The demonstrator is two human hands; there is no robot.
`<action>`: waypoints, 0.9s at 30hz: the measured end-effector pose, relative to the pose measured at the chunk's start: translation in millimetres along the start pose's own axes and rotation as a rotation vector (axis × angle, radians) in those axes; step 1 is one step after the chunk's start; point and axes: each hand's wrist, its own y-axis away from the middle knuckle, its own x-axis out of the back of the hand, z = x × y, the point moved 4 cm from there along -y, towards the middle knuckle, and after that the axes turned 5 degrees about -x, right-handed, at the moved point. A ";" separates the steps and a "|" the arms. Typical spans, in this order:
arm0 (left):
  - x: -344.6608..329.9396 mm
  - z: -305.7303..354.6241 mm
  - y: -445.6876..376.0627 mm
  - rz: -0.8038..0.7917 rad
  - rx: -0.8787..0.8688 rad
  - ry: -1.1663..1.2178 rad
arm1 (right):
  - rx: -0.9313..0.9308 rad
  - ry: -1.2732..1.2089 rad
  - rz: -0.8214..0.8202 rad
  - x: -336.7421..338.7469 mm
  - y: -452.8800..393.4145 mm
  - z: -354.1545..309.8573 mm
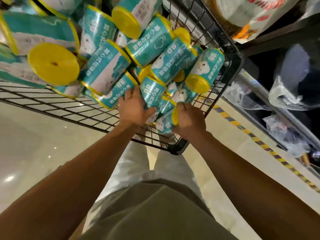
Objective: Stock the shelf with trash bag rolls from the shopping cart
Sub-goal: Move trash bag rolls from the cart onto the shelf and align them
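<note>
Hands meet at centre frame: left hand (134, 108) and right hand (187, 118) clasp teal-wrapped yellow trash bag rolls (160, 108) together, probably to lift several from the black wire shopping cart (230, 49).

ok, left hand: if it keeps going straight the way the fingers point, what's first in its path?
The left hand points up into the cart. It already touches one teal trash bag roll; straight on, it would probably meet the roll lying just beyond its fingertips. Depth is unclear.

Bare forearms, no sleeves visible; olive-khaki shirt (155, 210); light grey-beige trousers (136, 163); hands bare.
</note>
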 end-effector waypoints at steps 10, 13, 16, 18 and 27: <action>8.9 6.3 12.5 -0.080 0.306 0.430 | -0.073 -0.696 0.032 51.5 28.6 32.6; 34.1 13.2 38.4 -0.062 0.319 0.558 | -0.017 -0.997 -0.075 64.8 42.3 53.4; 57.6 34.6 66.8 -0.093 0.259 0.772 | 0.066 -1.376 -0.074 77.7 59.3 69.5; 71.1 55.2 84.0 -0.134 0.192 0.866 | 0.092 -1.738 -0.072 85.7 69.6 74.0; 92.8 138.5 142.3 -0.072 -0.014 1.015 | 0.051 -2.066 0.018 87.7 116.0 75.3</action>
